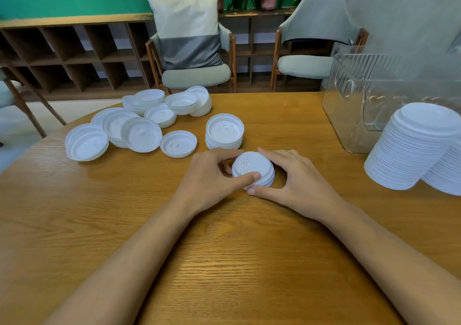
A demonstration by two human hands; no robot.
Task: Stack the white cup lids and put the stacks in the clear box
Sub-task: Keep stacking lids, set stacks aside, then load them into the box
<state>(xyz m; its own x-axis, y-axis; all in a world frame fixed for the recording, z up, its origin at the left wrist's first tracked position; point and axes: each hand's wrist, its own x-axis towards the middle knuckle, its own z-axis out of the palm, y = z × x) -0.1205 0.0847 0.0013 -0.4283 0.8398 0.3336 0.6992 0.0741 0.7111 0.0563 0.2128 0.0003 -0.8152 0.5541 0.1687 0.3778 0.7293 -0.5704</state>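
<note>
A short stack of white cup lids [252, 166] is seen near the middle of the wooden table [224, 254], set on the tabletop with the domed tops upward. It is clasped from both sides. The left hand [212, 175] is curled against its left side, with the thumb laid on the near rim of the top lid. The right hand [298, 183] is curled round its right side, with the thumb set low at the near edge.

Just beyond it, toward the far edge, a second short stack [224, 131] is stood with its lids upside down. A single upturned lid [178, 144] is laid just to the left of that stack. A loose heap of lids [139, 117], some overlapped and tilted, is spread toward the far left corner.

The clear box [359, 100] is stood at the far right corner. Two tall leaning stacks [409, 150] are placed at the right edge, nearer than the box and pressed against each other. A cushion [187, 30] is propped on a chair beyond the far edge.
</note>
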